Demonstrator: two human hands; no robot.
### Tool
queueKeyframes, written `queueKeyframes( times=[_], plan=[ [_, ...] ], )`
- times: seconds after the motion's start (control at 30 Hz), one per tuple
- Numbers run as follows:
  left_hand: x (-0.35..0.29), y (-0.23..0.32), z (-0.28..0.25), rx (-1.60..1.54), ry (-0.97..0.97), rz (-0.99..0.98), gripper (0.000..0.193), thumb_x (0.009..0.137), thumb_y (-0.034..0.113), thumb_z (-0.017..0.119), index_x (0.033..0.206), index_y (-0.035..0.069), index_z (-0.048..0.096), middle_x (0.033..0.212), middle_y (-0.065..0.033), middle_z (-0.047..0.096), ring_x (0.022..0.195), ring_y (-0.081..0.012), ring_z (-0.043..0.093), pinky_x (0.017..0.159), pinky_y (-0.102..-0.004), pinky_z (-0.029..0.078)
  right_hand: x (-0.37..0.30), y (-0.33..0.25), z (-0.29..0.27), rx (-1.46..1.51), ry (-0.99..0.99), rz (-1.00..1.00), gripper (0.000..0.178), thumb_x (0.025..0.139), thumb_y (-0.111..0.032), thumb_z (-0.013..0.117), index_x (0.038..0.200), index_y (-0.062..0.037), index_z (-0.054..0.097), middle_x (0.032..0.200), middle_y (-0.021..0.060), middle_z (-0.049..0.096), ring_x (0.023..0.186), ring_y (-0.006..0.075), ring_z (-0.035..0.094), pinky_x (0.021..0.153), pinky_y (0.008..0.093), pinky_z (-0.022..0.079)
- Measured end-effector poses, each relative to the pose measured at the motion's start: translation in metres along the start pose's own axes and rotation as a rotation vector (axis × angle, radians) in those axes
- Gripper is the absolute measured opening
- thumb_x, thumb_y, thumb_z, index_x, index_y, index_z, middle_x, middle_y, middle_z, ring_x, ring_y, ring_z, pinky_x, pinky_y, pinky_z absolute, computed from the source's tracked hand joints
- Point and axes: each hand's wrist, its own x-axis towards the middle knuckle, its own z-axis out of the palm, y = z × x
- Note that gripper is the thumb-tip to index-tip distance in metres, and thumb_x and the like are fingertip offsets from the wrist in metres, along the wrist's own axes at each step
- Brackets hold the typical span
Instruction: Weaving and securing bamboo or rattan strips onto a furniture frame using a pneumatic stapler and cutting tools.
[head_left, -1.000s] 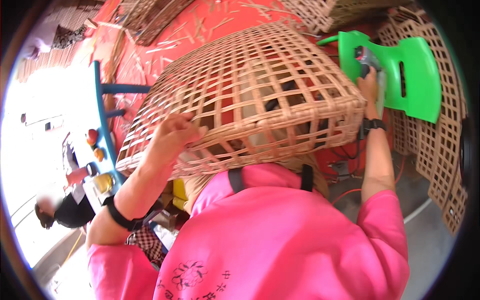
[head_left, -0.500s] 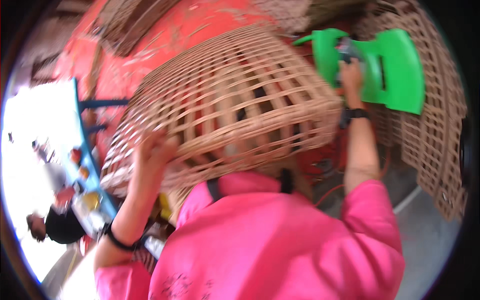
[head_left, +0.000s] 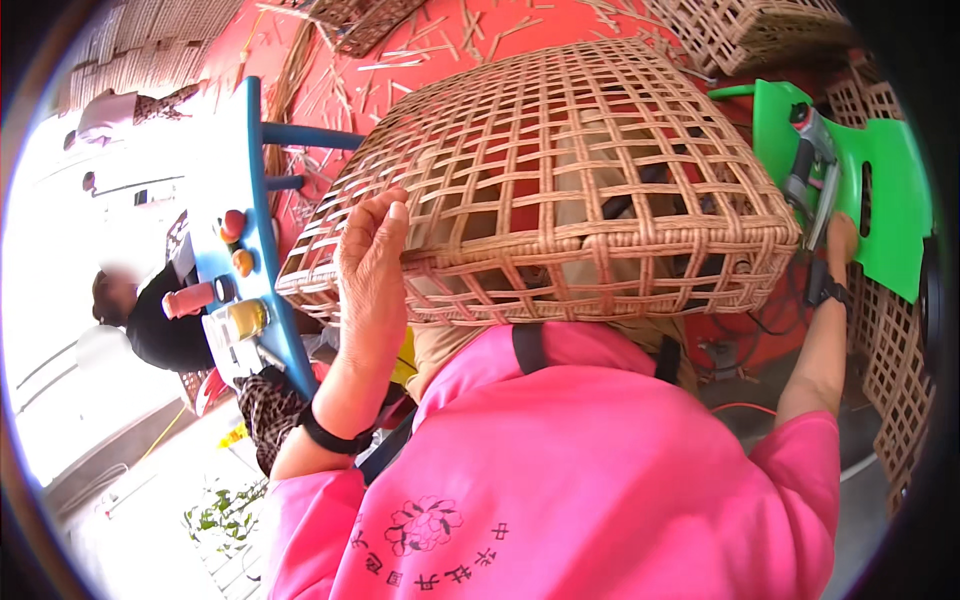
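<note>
A brown woven wicker basket (head_left: 560, 170) lies across my lap, its open lattice facing up. My left hand (head_left: 374, 245) grips its near edge at the left, thumb and fingers pressed together by the rim. On a bright green plastic chair (head_left: 890, 185) at the right rests a staple gun (head_left: 815, 160) with a dark handle, a red-trimmed grey head and a long metal magazine. My right hand (head_left: 842, 238) is low beside the gun's magazine, against the chair; its fingers are mostly hidden.
A blue-edged table (head_left: 262, 230) with a jar (head_left: 245, 318), fruit (head_left: 231, 225) and a pink bottle (head_left: 192, 298) stands left. Near it is a person in black (head_left: 165, 325). More wicker pieces (head_left: 745, 30) lie far right on the red floor (head_left: 440, 50), amid scattered strips.
My right hand has come off the staple gun's handle, and the gun now lies on the green chair. My left hand stays at the basket's edge. The view has shifted.
</note>
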Motion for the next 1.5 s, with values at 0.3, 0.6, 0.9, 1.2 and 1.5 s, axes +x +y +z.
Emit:
queueKeyframes(
  times=[0.3, 0.6, 0.9, 1.2, 1.5],
  plan=[
    [-0.024, -0.026, -0.015, 0.319, 0.187, 0.395, 0.014, 0.099, 0.008, 0.063, 0.112, 0.002, 0.066, 0.124, -0.0119, 0.062, 0.119, -0.0205, 0.057, 0.104, -0.0324, 0.042, -0.051, -0.043, -0.027, 0.089, 0.049, 0.006, 0.054, 0.099, -0.054, 0.050, 0.124, -0.0122, 0.074, 0.110, 0.0173, 0.075, 0.100, 0.0411, 0.069, 0.085, 0.0519, 0.053],
    [-0.036, -0.028, 0.001, 0.810, -0.038, 0.532, 0.028, 0.093, 0.017, 0.068, 0.117, 0.004, 0.070, 0.126, -0.0139, 0.064, 0.126, -0.0356, 0.055, 0.111, -0.0472, 0.035, -0.120, -0.088, -0.042, 0.184, 0.265, -0.192, 0.046, 0.098, -0.045, 0.058, 0.108, -0.0013, 0.069, 0.099, 0.0251, 0.071, 0.092, 0.0466, 0.068, 0.080, 0.0561, 0.052],
    [-0.029, -0.018, 0.020, 0.886, -0.239, 0.649, 0.044, 0.094, 0.020, 0.068, 0.132, -0.001, 0.063, 0.130, -0.0225, 0.062, 0.125, -0.0411, 0.056, 0.109, -0.0498, 0.041, -0.151, -0.109, -0.062, 0.135, 0.314, 0.034, 0.053, 0.093, -0.043, 0.068, 0.123, 0.0000, 0.064, 0.117, 0.0246, 0.067, 0.114, 0.0443, 0.061, 0.093, 0.0542, 0.051],
    [-0.017, -0.025, 0.011, 0.980, -0.328, 0.740, 0.051, 0.092, 0.025, 0.071, 0.137, 0.002, 0.061, 0.135, -0.0168, 0.063, 0.127, -0.0357, 0.057, 0.108, -0.0467, 0.041, -0.143, -0.117, -0.048, 0.093, 0.479, -0.102, 0.053, 0.092, -0.048, 0.067, 0.122, -0.0040, 0.066, 0.112, 0.0192, 0.068, 0.106, 0.0404, 0.064, 0.086, 0.0541, 0.054],
    [-0.016, -0.035, 0.012, 1.093, -0.316, 0.851, 0.054, 0.102, 0.033, 0.054, 0.145, 0.002, 0.052, 0.137, -0.0179, 0.060, 0.129, -0.0358, 0.055, 0.110, -0.0498, 0.035, -0.155, -0.173, -0.074, 0.052, 0.288, -0.307, 0.076, 0.087, -0.065, 0.068, 0.130, -0.0035, 0.061, 0.096, 0.0222, 0.074, 0.089, 0.0399, 0.072, 0.079, 0.0506, 0.054]
  ],
)
